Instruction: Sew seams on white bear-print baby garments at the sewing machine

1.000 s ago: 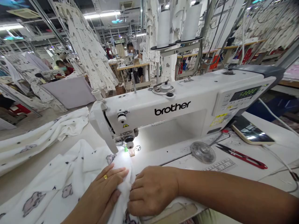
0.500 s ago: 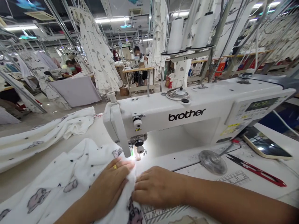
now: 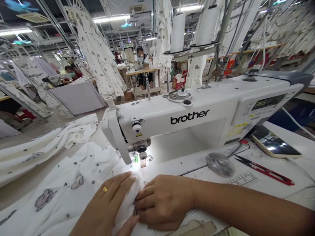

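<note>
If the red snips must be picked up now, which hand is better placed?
Probably the right hand: nearer the snips, while the left hand would have to reach past the right forearm. Both touch white cloth.

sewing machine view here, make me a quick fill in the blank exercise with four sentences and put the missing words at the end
1. The word in large black letters on the sewing machine is ____.
2. The left hand wears a yellow ____ on one finger.
3. The printed cloth under that hand has a ____ background colour.
4. Beyond the right hand, near the phone, lie thread snips with ____ handles.

Missing words: brother; ring; white; red
</note>
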`<state>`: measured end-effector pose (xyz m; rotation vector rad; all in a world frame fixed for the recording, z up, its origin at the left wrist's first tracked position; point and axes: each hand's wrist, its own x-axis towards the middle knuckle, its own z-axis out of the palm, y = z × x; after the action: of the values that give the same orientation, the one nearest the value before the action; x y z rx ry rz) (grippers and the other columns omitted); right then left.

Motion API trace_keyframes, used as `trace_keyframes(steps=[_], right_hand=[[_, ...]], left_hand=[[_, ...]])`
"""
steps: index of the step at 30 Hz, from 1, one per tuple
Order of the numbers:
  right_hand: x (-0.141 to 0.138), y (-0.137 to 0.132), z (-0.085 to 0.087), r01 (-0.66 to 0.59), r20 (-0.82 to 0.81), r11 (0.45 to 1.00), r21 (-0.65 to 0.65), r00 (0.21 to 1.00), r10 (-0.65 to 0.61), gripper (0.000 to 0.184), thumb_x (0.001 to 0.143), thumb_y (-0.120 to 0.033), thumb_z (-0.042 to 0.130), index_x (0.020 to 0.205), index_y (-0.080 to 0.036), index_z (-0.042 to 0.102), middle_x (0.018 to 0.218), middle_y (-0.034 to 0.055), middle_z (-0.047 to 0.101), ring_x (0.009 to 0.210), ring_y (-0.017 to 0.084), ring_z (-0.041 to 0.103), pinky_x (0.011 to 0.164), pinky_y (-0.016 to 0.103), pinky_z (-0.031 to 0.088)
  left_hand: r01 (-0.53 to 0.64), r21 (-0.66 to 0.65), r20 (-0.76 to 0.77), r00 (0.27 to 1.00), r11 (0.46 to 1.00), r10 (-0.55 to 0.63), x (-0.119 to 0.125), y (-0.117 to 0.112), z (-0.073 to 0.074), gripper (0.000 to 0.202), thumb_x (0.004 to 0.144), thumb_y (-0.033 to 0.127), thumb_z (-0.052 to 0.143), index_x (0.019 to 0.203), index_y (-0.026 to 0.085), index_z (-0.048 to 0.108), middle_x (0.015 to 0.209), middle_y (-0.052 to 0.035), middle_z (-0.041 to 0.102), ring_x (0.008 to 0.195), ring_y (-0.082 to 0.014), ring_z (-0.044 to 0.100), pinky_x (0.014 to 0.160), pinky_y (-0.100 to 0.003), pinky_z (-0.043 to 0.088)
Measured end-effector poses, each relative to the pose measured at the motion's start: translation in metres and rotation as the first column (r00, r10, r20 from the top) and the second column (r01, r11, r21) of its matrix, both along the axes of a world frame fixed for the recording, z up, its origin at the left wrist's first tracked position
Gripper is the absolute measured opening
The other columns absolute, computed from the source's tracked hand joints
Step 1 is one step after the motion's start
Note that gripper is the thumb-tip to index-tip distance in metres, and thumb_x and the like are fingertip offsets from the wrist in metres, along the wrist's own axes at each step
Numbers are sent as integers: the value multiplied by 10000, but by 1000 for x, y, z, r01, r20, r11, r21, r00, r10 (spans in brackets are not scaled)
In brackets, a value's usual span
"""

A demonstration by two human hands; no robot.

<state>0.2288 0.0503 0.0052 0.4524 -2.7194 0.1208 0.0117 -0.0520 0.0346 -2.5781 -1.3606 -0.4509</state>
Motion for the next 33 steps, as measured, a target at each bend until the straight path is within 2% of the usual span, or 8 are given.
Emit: trace_keyframes(steps=[5, 9, 13, 16, 19, 26, 29, 33], right_hand=[[1, 1, -4, -21, 46, 998, -59, 999, 24, 286, 971, -387, 495, 869, -169, 649, 1097, 59, 678, 1096, 166, 597, 901, 246, 467], [2, 5, -5, 20, 14, 982, -186, 1000, -18, 263, 1010, -314, 454, 985, -157, 663, 1094, 34, 693, 1110, 132, 595, 962, 210, 436], [0, 8, -2, 289, -4, 928, -236, 954, -299, 241, 1007, -288, 474, 968, -154, 671, 939, 58, 713, 910, 154, 638, 871, 270, 475], [-2, 8, 0, 473, 4, 829, -299, 869, -495, 193, 986, -237, 504, 1030, -138, 664, 951, 75, 707, 888, 167, 622, 850, 300, 478], [-4, 7, 4, 512, 83, 781, -357, 851, -519, 193, 960, -217, 555, 1107, -131, 645, 1058, 82, 697, 990, 182, 588, 930, 331, 452], [-3, 12, 15, 371, 213, 789, -491, 929, -304, 384, 918, -63, 541, 1254, -243, 586, 1189, -2, 666, 1203, 135, 507, 1133, 344, 263], [1, 15, 14, 359, 219, 824, -439, 932, -290, 352, 941, -110, 555, 1257, -261, 584, 1202, -16, 667, 1221, 148, 497, 1127, 370, 254], [5, 17, 9, 323, 103, 922, -215, 946, -308, 170, 985, -209, 518, 1087, -210, 654, 1136, -24, 696, 1100, 183, 535, 1012, 375, 329]], left_hand=[[-110, 112, 48, 993, 988, 105, 0, -5, -29, 357, 829, 180, 491, 1174, 212, 577, 1160, -74, 689, 1030, -242, 673, 846, -326, 563], [-255, -184, 241, 925, 949, 295, -5, 21, -6, 172, 844, 168, 429, 842, 233, 589, 805, 6, 680, 741, -185, 660, 656, -276, 536], [-260, -412, 392, 814, 873, 428, -1, 41, 20, 192, 872, 221, 381, 709, 223, 482, 631, 30, 569, 619, -165, 580, 560, -243, 464], [-276, -420, 381, 811, 865, 443, 4, 41, 19, 204, 902, 332, 441, 740, 222, 500, 648, 29, 591, 624, -175, 591, 564, -253, 459], [-328, -448, 324, 807, 832, 493, 3, 35, 9, 209, 885, 436, 548, 900, 230, 577, 777, 21, 668, 683, -185, 634, 596, -264, 487], [-96, -210, 375, 911, 973, 170, 1, 30, 0, 200, 898, 223, 465, 926, 228, 662, 1001, -62, 655, 956, -221, 629, 833, -320, 506], [-32, -389, 401, 894, 921, 200, 7, 29, -2, 195, 937, 224, 410, 944, 229, 605, 942, -29, 672, 848, -180, 646, 765, -275, 518], [-118, -525, 399, 841, 843, 366, 6, 29, -4, 174, 990, 306, 376, 945, 240, 531, 729, 45, 635, 640, -146, 610, 622, -238, 493]])
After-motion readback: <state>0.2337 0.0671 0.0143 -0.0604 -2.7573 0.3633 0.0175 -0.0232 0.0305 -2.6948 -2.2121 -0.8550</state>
